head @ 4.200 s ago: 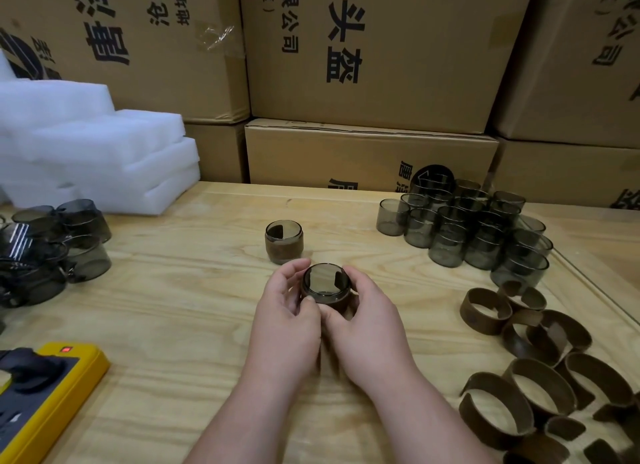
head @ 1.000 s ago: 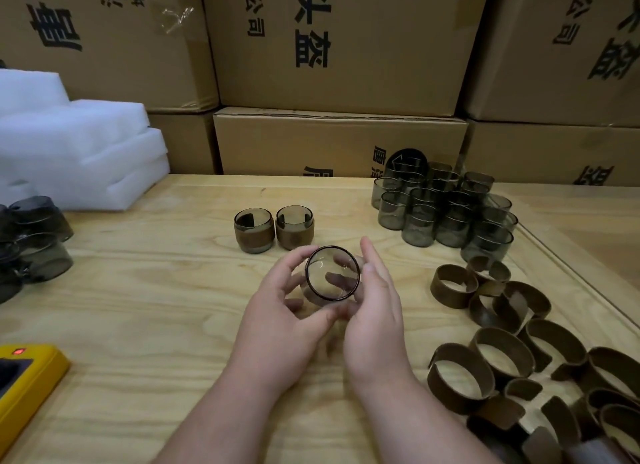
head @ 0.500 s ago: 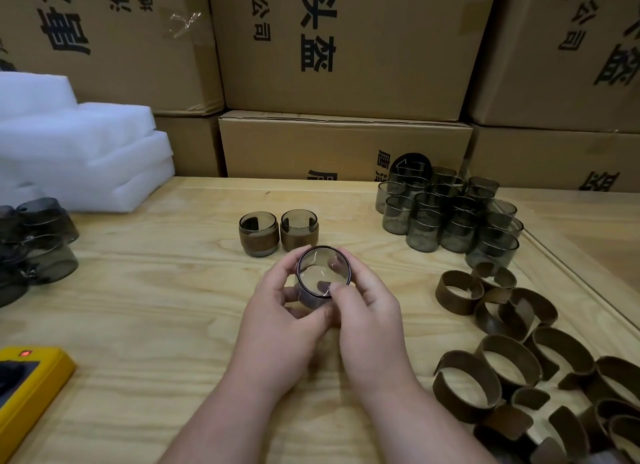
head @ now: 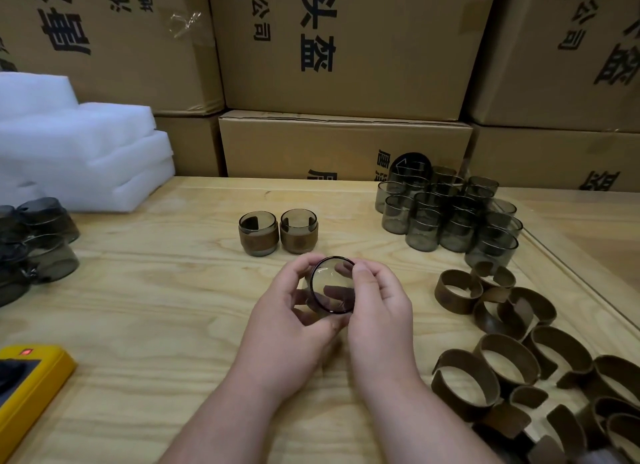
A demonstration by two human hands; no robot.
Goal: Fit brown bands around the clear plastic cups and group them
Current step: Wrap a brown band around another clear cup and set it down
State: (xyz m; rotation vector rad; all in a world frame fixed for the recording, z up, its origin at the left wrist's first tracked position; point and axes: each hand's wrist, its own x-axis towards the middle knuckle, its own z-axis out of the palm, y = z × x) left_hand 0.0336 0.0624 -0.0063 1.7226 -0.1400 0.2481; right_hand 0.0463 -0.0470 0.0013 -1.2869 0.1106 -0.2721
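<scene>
At the middle of the pale plywood table (head: 138,325), both hands hold one clear plastic cup (head: 333,285) just above the surface, tipped so that its open mouth faces back toward the camera and its axis runs roughly from the person out toward the far boxes. The left hand (head: 287,321) curls its fingers around the cup's left side, thumb near the near rim; the right hand (head: 377,307) pinches the right edge of the rim with its thumb on top, its other fingers showing faintly through the wall. No brown band is visible on this cup, though the hands hide much of its outer wall. The loose brown bands (head: 512,359) lie in a heap to the right, nearer the right hand and well apart from the held cup, so that hand seems the likelier one to fetch the next band while the left keeps the cup. The bands look like stiff, matte split strips curled into open rings. Just beyond the hands stand two finished cups (head: 278,233), side by side and touching, each upright with a band around its lower body. Farther right stands a tight cluster of smoky, glossy bare cups (head: 446,214).
</scene>
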